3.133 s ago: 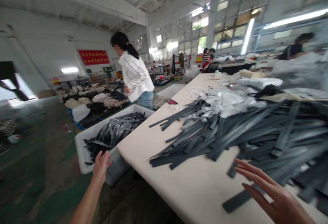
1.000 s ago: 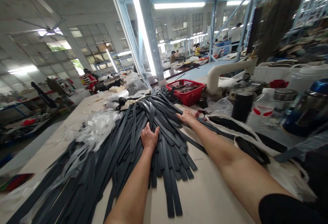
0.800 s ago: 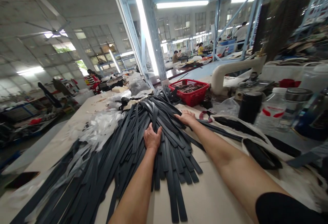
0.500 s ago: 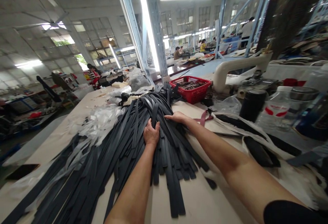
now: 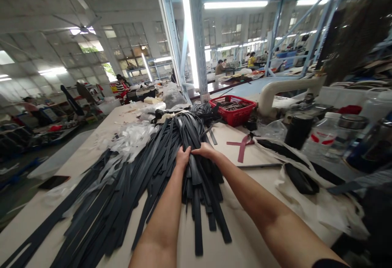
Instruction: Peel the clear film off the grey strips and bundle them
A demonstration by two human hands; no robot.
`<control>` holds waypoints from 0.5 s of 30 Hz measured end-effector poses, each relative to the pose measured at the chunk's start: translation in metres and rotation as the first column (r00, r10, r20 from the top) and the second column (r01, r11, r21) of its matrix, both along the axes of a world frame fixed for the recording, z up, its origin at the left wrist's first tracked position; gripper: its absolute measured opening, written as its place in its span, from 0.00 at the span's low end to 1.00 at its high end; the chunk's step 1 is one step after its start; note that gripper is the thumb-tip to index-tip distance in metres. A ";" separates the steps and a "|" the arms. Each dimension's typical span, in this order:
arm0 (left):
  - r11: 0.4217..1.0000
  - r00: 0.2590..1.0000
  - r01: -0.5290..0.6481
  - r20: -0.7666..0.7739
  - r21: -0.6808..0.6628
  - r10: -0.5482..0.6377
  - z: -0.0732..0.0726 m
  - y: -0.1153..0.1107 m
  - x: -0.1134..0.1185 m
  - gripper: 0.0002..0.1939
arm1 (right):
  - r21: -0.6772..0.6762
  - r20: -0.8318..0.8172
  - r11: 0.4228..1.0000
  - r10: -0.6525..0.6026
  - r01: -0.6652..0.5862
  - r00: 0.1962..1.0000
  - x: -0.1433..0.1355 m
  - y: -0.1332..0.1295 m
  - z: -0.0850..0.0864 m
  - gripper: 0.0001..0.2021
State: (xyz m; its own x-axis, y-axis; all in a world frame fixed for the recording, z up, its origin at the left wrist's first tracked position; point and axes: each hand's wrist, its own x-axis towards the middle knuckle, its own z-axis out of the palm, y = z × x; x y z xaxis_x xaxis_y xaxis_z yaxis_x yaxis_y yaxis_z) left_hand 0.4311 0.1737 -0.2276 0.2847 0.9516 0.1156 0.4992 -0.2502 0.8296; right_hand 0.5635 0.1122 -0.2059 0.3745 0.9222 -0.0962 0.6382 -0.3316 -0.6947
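Observation:
A large pile of long dark grey strips (image 5: pixel 134 190) fans out over the pale table (image 5: pixel 116 117). My left hand (image 5: pixel 183 156) and my right hand (image 5: pixel 204 151) meet near the middle of the view, their thumbs almost touching on top of a bundle of strips. Both hands are wrapped round this bundle from its two sides, and the fingers under it are hidden. The loose ends of the bundle hang toward me over the table. White translucent film (image 5: pixel 131 139) lies on the strips at the left.
Behind the pile stands a red basket (image 5: pixel 234 115) of small dark pieces. On the right are a maroon strip (image 5: pixel 243 148), a black cup (image 5: pixel 298 131), a plastic bottle (image 5: pixel 321 137) and a cream machine arm (image 5: pixel 266 98). A phone (image 5: pixel 54 182) lies left. People work far back.
My hands have come together, gathering the right-hand strips into a narrower bundle. The maroon strip and more of the table beside it now show. The view has shifted slightly left.

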 end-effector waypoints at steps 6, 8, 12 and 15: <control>1.000 0.994 0.010 0.107 0.000 -0.010 -0.006 -0.035 -0.031 0.19 | -0.003 0.014 0.999 0.044 -0.044 0.999 -0.027 -0.038 -0.001 0.16; 1.000 0.992 -0.002 0.125 0.005 0.002 -0.007 -0.046 -0.043 0.19 | 0.000 0.022 0.998 0.060 -0.060 0.998 -0.037 -0.050 -0.002 0.16; 0.999 0.994 -0.038 0.105 0.017 0.036 -0.008 -0.066 -0.068 0.19 | 0.008 0.027 0.996 0.092 -0.093 0.995 -0.064 -0.067 -0.002 0.17; 0.996 0.997 -0.070 0.018 0.051 0.069 -0.005 -0.079 -0.087 0.20 | 0.001 0.006 0.995 0.096 -0.096 0.995 -0.085 -0.078 0.002 0.17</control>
